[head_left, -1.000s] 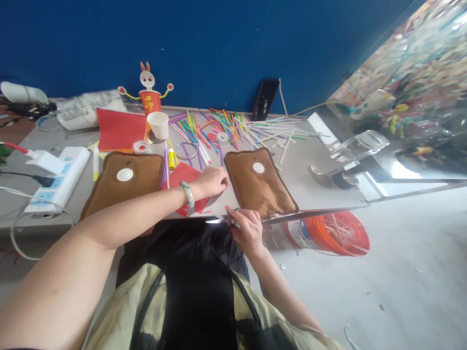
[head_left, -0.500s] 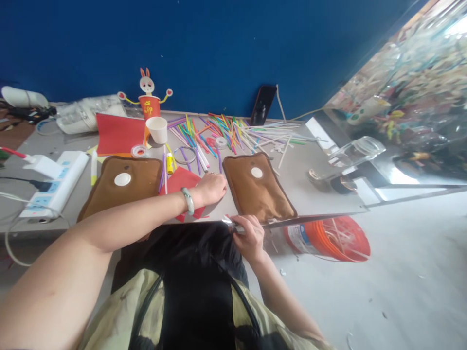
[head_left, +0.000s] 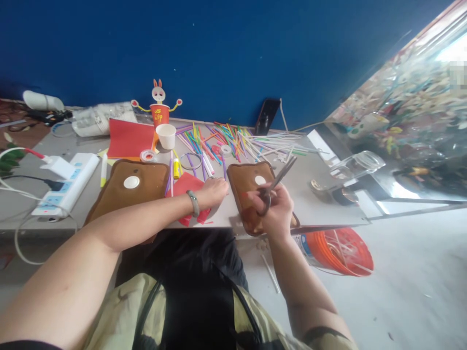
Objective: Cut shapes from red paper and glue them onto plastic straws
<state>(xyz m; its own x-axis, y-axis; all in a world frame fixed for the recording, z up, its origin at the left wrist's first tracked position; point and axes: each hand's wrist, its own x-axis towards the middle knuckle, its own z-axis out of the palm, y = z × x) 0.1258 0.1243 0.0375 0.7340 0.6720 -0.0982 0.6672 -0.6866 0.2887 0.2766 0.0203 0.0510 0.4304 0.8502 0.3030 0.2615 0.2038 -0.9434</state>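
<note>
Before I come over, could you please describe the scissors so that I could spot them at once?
Find the desk, then the brown pad on the right. The person's right hand is over that pad, holding the scissors. Unlike the coloured sticks behind, they have a dark finger loop and grey blades.

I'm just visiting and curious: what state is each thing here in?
Scissors: held up in the right hand
Left hand: palm hidden, grip unclear
Near red paper: partly hidden
White cup: upright
Rabbit figure: upright, arms spread
Phone: propped up, dark
Power strip: plugs inserted
Bucket: open, white strips inside
</note>
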